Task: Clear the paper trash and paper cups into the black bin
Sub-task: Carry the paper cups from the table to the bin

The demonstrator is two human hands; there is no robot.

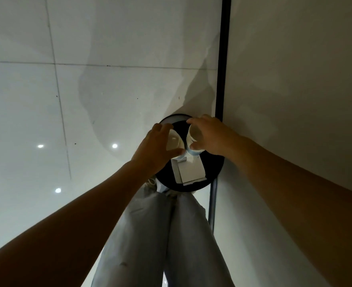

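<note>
On the left, pale floor tiles (46, 121) reflect small ceiling lights. The left hand (153, 147) reaches over the bin (212, 166), its fingers and thumb curled round a paper cup (174, 141) tipped on its side, mouth towards the camera. Just right of it, the right hand (209, 135) grips a second cup (194, 134) the same way, thumb below and fingers over the rim; the two cups nearly touch. Both hang above the round black bin, which stands against the wall (295, 79) on the right. Inside the bin, nearer the person, lie white folded sheets, probably paper (191, 170). Light trousers (160, 235) fill the near centre.
</note>
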